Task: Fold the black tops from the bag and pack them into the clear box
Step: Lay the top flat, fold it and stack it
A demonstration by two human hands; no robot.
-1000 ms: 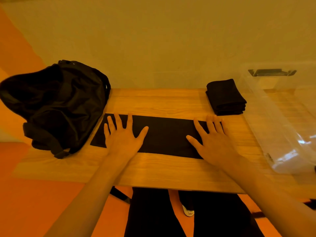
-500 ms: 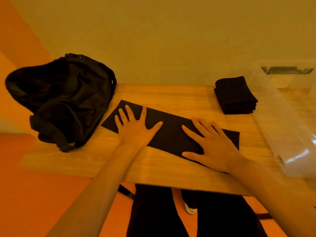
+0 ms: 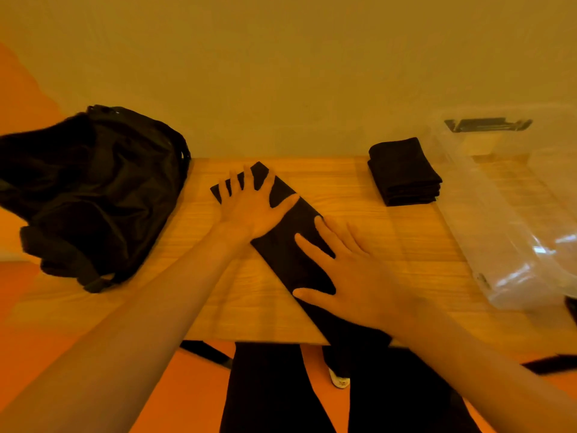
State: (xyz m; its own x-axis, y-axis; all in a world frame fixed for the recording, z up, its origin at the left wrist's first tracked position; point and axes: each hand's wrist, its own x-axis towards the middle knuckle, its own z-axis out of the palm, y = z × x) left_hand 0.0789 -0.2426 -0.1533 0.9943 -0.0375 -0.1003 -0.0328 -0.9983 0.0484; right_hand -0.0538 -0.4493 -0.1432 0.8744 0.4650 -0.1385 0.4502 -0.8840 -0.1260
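Observation:
A black top (image 3: 292, 245), folded into a long narrow strip, lies diagonally across the wooden table (image 3: 390, 242), its near end hanging over the front edge. My left hand (image 3: 254, 204) presses flat on its far end with fingers spread. My right hand (image 3: 349, 276) lies flat on its near half, fingers straight. A stack of folded black tops (image 3: 404, 171) sits at the back right. The black bag (image 3: 90, 189) slumps at the table's left end. The clear box (image 3: 512, 214) stands on the right.
A plain wall runs behind the table. My legs in dark trousers show below the front edge, above an orange floor. A dark latch (image 3: 487, 124) sits on the box's far rim.
The strip has swung from lying across the table to a steep diagonal. My left hand slid away towards the back, my right hand came nearer the front edge.

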